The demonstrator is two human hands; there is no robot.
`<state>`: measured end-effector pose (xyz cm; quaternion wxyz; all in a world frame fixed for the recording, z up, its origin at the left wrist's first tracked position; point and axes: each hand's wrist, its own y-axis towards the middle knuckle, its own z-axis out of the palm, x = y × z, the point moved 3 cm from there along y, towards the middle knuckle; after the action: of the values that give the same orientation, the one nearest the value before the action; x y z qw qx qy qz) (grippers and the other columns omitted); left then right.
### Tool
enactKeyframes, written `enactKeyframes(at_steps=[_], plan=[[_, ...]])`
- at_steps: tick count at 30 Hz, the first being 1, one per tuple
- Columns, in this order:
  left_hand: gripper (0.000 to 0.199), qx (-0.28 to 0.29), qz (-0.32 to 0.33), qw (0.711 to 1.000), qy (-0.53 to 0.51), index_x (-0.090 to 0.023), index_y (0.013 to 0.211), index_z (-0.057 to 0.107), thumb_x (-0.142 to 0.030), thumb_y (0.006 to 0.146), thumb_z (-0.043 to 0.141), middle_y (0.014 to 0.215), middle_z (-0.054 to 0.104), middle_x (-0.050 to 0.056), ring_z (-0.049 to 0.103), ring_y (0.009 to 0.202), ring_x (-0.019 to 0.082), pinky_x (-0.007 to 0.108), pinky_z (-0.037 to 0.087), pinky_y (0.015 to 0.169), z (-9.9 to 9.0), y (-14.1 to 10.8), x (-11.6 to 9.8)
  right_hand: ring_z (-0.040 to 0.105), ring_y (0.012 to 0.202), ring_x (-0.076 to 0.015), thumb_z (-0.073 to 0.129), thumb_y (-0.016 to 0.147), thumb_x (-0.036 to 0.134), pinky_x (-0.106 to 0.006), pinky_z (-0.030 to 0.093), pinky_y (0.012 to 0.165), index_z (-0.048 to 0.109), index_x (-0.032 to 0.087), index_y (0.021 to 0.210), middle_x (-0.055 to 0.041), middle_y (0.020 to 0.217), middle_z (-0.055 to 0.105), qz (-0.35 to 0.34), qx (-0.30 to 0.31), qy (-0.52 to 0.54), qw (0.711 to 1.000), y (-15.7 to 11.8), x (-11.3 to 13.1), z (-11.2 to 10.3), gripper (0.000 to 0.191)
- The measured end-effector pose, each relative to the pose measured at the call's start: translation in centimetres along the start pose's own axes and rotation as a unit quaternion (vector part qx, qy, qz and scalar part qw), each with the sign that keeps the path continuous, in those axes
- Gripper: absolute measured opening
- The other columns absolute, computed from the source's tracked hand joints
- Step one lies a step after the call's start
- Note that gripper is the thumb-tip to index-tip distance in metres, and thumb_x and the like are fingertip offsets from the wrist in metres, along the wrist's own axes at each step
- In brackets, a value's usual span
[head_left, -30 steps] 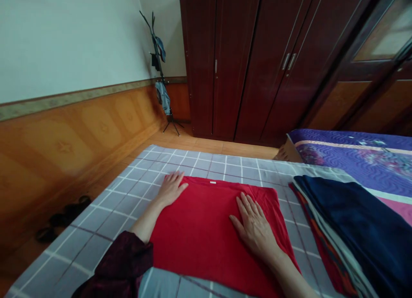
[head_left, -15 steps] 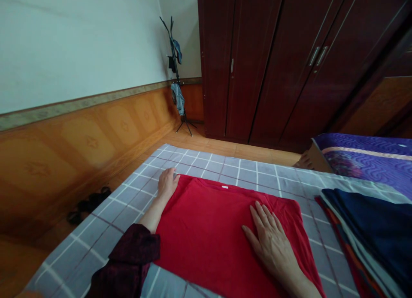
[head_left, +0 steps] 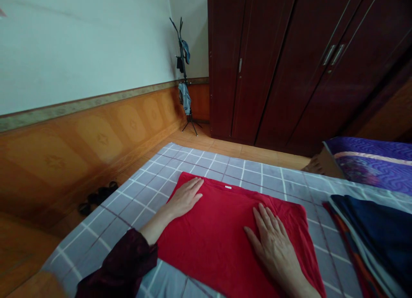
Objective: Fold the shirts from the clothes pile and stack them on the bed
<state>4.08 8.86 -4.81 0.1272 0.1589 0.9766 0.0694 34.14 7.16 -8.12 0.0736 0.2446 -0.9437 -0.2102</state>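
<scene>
A red shirt (head_left: 222, 229) lies flat on the grey checked bed cover (head_left: 128, 195), its neckline with a small white label at the far edge. My left hand (head_left: 186, 198) rests on the shirt's far left part, palm down, fingers stretched and holding nothing. On the right part of the shirt lies my right hand (head_left: 272, 236), flat, with its fingers spread. A dark maroon sleeve covers my left forearm. The shirt's near edge runs out of view at the bottom.
Folded clothes (head_left: 380, 233) are stacked at the right, navy on top. Beyond the bed stand a dark red wardrobe (head_left: 257, 75) and a coat rack (head_left: 185, 75). A purple-covered bed (head_left: 380, 161) is at the right. Dark shoes (head_left: 98, 197) sit on the floor at the left.
My left hand has moved from the shirt's left edge onto its far left part. My right hand stays nearly in place on the cloth. The view has shifted slightly left.
</scene>
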Motion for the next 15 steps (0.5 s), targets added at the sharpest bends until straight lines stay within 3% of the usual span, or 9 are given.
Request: enactKeyframes(at_steps=[3,6,8,11,13,15], plan=[[0.054,0.055,-0.020,0.997,0.048,-0.018,0.145,0.028,-0.039,0.096,0.036,0.152,0.028,0.008,0.020,0.141,0.021,0.041,0.021,0.114,-0.4,-1.3,1.3,0.031,0.134,-0.0339,0.036,0.091,0.049,-0.050,0.032,0.105,0.048,0.004,0.132,-0.0200,0.143,0.038,-0.004,0.002,-0.006,1.000,0.0,0.0,0.0,0.062],[0.054,0.040,-0.103,0.988,0.105,-0.015,0.143,0.032,-0.041,0.097,0.032,0.151,0.028,0.012,0.016,0.141,0.024,0.048,0.015,0.114,-1.6,-2.5,1.6,0.031,0.134,-0.0342,0.036,0.091,0.049,-0.050,0.032,0.105,0.049,0.003,0.131,-0.0204,0.143,0.039,-0.010,0.003,-0.006,1.000,0.1,0.0,0.0,0.062],[0.056,0.038,-0.079,0.990,0.113,-0.017,0.145,0.028,-0.045,0.097,0.032,0.152,0.024,0.010,0.012,0.142,0.023,0.047,0.013,0.115,-2.1,-3.4,0.3,0.031,0.134,-0.0344,0.035,0.091,0.049,-0.051,0.032,0.105,0.049,0.003,0.131,-0.0210,0.142,0.039,-0.011,0.003,-0.005,1.000,0.1,0.0,0.0,0.062],[0.062,0.074,0.011,0.993,0.088,-0.025,0.148,0.017,-0.052,0.095,0.032,0.154,0.019,0.004,0.011,0.143,0.019,0.043,0.013,0.115,-1.8,-4.9,-1.7,0.030,0.134,-0.0341,0.033,0.092,0.048,-0.051,0.032,0.105,0.048,0.002,0.131,-0.0217,0.142,0.038,-0.012,0.004,-0.005,1.000,0.1,0.0,0.0,0.062],[0.063,0.082,-0.007,0.993,0.082,-0.024,0.148,0.015,-0.053,0.095,0.031,0.154,0.019,0.005,0.013,0.142,0.020,0.044,0.014,0.115,-1.2,-6.0,-1.5,0.031,0.134,-0.0339,0.033,0.092,0.048,-0.051,0.032,0.105,0.048,0.002,0.131,-0.0216,0.143,0.038,-0.012,0.009,-0.003,1.000,0.1,0.0,-0.1,0.062],[0.064,0.069,-0.069,0.991,0.087,-0.019,0.148,0.017,-0.053,0.095,0.030,0.153,0.021,0.008,0.014,0.142,0.023,0.047,0.016,0.114,-0.9,-7.0,0.0,0.033,0.132,-0.0343,0.034,0.092,0.049,-0.051,0.031,0.105,0.048,0.003,0.131,-0.0211,0.143,0.038,-0.011,0.013,-0.002,1.000,0.2,0.0,-0.2,0.062]])
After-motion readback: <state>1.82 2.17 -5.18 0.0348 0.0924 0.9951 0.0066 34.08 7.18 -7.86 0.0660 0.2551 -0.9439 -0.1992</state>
